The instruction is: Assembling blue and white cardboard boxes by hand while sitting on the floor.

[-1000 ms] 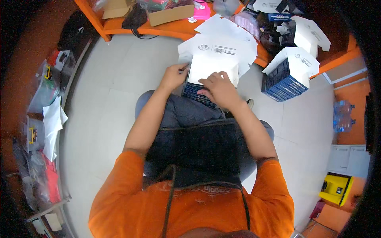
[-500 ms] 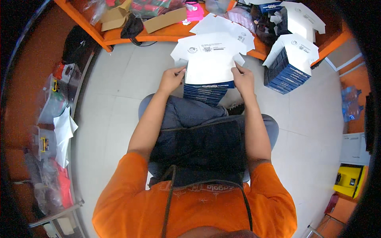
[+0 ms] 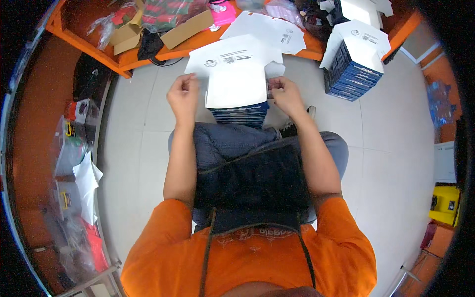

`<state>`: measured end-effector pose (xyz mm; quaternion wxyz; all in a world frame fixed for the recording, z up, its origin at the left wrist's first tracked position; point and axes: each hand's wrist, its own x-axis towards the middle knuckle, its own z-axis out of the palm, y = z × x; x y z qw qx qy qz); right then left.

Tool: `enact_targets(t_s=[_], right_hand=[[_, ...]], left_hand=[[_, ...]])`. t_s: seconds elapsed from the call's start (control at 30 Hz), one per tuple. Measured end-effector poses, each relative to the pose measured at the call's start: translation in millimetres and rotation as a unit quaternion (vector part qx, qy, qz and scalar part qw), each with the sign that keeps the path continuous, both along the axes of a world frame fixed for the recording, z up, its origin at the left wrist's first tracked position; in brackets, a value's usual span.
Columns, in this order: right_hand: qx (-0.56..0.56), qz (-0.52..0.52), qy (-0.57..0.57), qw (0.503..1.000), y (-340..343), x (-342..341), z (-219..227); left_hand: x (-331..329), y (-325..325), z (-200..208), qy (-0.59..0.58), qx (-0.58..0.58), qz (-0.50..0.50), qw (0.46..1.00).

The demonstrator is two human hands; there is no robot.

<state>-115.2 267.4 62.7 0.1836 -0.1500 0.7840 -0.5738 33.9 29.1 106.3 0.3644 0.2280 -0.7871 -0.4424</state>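
Observation:
In front of my crossed legs rises a stack of flat dark-blue and white cardboard box blanks (image 3: 237, 115). The top blank (image 3: 236, 86) lies white side up, its wide printed flap spreading at the far end. My left hand (image 3: 183, 96) hovers just left of it, apart from the card. Its fingers are loosely bent and parted, blurred at the tips, with nothing seen in them. At the blank's right edge is my right hand (image 3: 287, 98), fingers bent with the tips by the side. Whether those tips pinch the card cannot be made out.
A second stack of blue blanks (image 3: 352, 74) stands on the floor to the right. Beyond, an orange shelf (image 3: 198, 45) carries loose white blanks (image 3: 292, 37), brown cardboard (image 3: 187, 29) and plastic bags. Clear plastic boxes (image 3: 69, 143) line the left; a yellow case (image 3: 444, 208) sits right.
My left hand has come away from the blank's left edge. My right hand stays by the right edge, its fingers shifted. The whole view has moved slightly.

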Motion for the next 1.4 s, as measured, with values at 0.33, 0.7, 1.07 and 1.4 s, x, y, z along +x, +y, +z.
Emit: enact_targets(t_s=[0.33,0.7,1.07,1.4], right_hand=[[-0.028,0.059,0.14,0.988,-18,33,-10],[0.061,0.085,0.467,0.878,-33,38,-31],[0.272,0.092,0.307,0.907,-31,41,-17],[0.313,0.131,0.235,0.911,-31,42,-3]], left_hand=[[-91,46,35,-0.352,-0.071,-0.324,0.875],[-109,35,51,-0.373,-0.064,-0.249,0.892],[-118,46,34,-0.46,-0.134,-0.243,0.843],[-122,49,15,-0.475,-0.226,-0.223,0.82]])
